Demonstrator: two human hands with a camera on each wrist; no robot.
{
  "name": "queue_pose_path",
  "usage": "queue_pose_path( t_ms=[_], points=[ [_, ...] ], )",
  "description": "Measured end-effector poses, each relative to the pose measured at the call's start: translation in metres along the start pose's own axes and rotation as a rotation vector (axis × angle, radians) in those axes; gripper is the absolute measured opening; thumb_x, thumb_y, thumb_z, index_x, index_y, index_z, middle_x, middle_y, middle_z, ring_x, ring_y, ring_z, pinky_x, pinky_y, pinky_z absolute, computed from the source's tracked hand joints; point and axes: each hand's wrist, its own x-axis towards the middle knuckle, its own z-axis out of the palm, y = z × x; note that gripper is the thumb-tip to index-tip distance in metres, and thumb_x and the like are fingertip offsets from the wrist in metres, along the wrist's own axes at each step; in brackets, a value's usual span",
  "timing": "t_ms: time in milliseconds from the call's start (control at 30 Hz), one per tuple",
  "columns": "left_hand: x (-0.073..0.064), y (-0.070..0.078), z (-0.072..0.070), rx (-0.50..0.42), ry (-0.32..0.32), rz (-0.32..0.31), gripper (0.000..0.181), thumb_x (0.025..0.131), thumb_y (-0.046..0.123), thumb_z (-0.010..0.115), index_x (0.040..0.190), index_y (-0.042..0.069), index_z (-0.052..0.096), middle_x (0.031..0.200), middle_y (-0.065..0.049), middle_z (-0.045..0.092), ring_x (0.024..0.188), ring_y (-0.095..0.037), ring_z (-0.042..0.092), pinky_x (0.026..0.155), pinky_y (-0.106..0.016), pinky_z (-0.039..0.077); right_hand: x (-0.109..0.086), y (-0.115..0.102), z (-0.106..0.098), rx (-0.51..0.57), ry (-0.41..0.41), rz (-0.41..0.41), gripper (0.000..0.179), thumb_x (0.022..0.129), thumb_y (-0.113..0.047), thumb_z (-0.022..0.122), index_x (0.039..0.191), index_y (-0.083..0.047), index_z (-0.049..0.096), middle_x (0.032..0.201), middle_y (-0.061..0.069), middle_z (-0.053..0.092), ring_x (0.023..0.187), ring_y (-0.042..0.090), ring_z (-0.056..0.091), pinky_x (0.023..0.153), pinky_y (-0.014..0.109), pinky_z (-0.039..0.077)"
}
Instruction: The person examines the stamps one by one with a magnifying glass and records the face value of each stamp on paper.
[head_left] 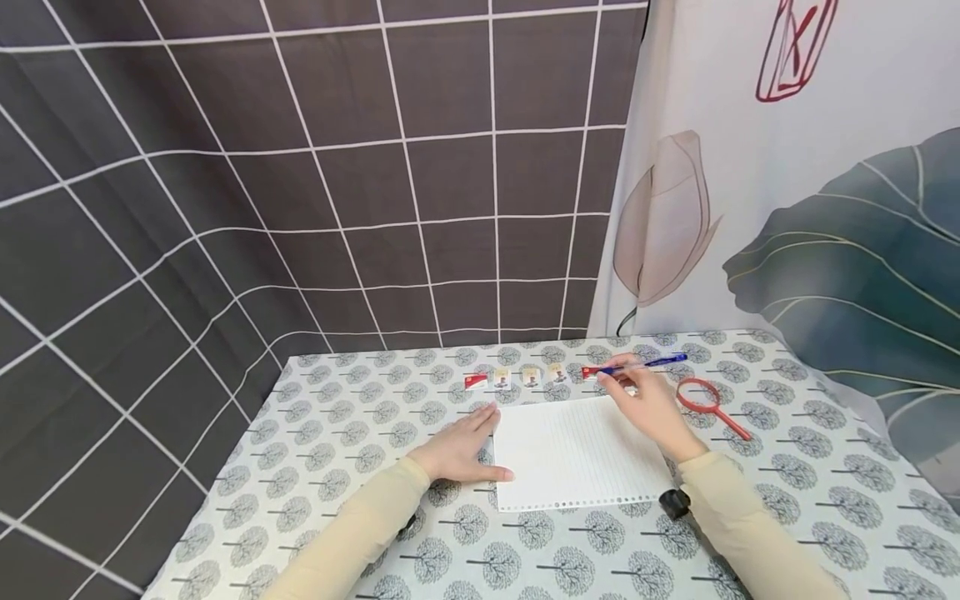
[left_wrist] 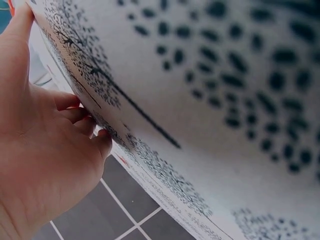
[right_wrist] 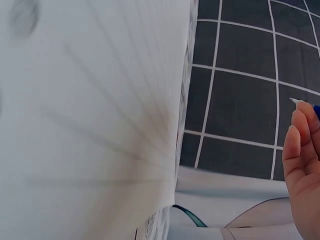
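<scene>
A sheet of lined white paper with a row of punched holes along its near edge lies on the table. My left hand rests at the sheet's left edge, its fingers extended and thumb spread over the paper. In the left wrist view the left palm shows beside the patterned cloth. My right hand is over the sheet's far right corner and pinches a blue pen. The pen's light tip shows past the fingertips in the right wrist view. A small red card is partly overlapped by the pen.
Beyond the paper, a red-and-white card and several small picture cards form a row. A red magnifying glass lies right of my right hand. The tree-print tablecloth reaches a dark checked curtain at the back.
</scene>
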Motion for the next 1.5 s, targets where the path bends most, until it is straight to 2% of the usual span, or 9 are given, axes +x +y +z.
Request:
queue_pose_path(
  t_ms=[133,300,400,533,933,1100,1267,1433,1500],
  points=[
    [0.001,0.000,-0.002,0.007,0.008,-0.006,0.109,0.086,0.076,0.056,0.160,0.003,0.022,0.168,-0.009,0.013,0.154,-0.024,0.015,0.123,-0.042,0.022,0.002,-0.008,0.003,0.041,-0.044,0.079,0.018,0.099,-0.029,0.066,0.110,-0.014,0.063,0.106,0.008,0.072,0.095,0.029,0.067,0.071,0.032,0.054],
    [0.001,0.001,-0.004,0.012,0.009,-0.011,0.109,0.086,0.077,0.056,0.160,0.004,0.022,0.168,-0.009,0.013,0.154,-0.024,0.016,0.123,-0.043,0.022,0.005,-0.015,0.009,0.079,-0.093,0.182,0.018,0.095,-0.032,0.069,0.107,-0.020,0.063,0.113,0.009,0.070,0.098,0.030,0.067,0.071,0.034,0.054],
    [0.001,0.002,-0.006,0.005,0.012,-0.008,0.109,0.086,0.076,0.056,0.160,0.003,0.023,0.168,-0.010,0.014,0.154,-0.025,0.016,0.123,-0.042,0.022,0.006,-0.017,0.014,0.101,-0.096,0.196,0.018,0.092,-0.032,0.071,0.104,-0.021,0.064,0.113,0.006,0.069,0.099,0.028,0.066,0.075,0.035,0.053],
    [0.001,0.002,-0.004,0.000,0.013,-0.004,0.109,0.087,0.076,0.056,0.159,0.002,0.023,0.168,-0.012,0.014,0.153,-0.026,0.017,0.123,-0.042,0.021,0.007,-0.019,0.022,0.182,-0.105,0.188,0.015,0.089,-0.024,0.074,0.099,-0.018,0.064,0.102,0.005,0.069,0.092,0.025,0.064,0.077,0.035,0.051],
    [0.003,0.000,-0.002,0.007,0.018,0.006,0.109,0.086,0.076,0.056,0.159,0.001,0.024,0.167,-0.012,0.016,0.153,-0.026,0.017,0.123,-0.041,0.021,0.009,-0.026,0.047,0.282,-0.147,0.162,0.013,0.084,-0.005,0.072,0.089,-0.012,0.063,0.083,0.001,0.067,0.076,0.021,0.056,0.067,0.029,0.047],
    [0.003,-0.001,-0.001,0.013,0.017,-0.001,0.109,0.086,0.077,0.055,0.160,0.003,0.023,0.168,-0.011,0.014,0.154,-0.025,0.016,0.124,-0.039,0.020,0.011,-0.029,0.056,0.306,-0.151,0.161,0.014,0.082,-0.003,0.072,0.085,-0.011,0.062,0.087,0.001,0.065,0.077,0.020,0.057,0.069,0.030,0.048],
    [0.003,-0.002,0.002,0.017,0.017,-0.007,0.111,0.086,0.078,0.054,0.160,0.003,0.022,0.168,-0.011,0.013,0.154,-0.025,0.015,0.124,-0.038,0.019,0.010,-0.030,0.064,0.333,-0.182,0.206,0.012,0.081,-0.004,0.070,0.085,-0.011,0.061,0.095,0.003,0.065,0.087,0.021,0.061,0.075,0.033,0.050],
    [0.002,0.002,0.002,0.025,0.017,0.002,0.112,0.085,0.078,0.054,0.159,0.001,0.022,0.168,-0.013,0.013,0.154,-0.026,0.014,0.124,-0.038,0.017,0.009,-0.033,0.069,0.293,-0.217,0.273,0.010,0.082,-0.012,0.071,0.085,-0.015,0.061,0.109,0.009,0.070,0.092,0.020,0.064,0.080,0.035,0.050],
    [0.002,0.003,0.002,0.026,0.015,-0.002,0.112,0.085,0.079,0.054,0.159,0.001,0.022,0.168,-0.012,0.013,0.154,-0.026,0.014,0.124,-0.037,0.017,0.009,-0.033,0.072,0.264,-0.234,0.277,0.010,0.082,-0.015,0.070,0.084,-0.016,0.061,0.107,0.008,0.071,0.089,0.019,0.065,0.079,0.034,0.050]
  ],
)
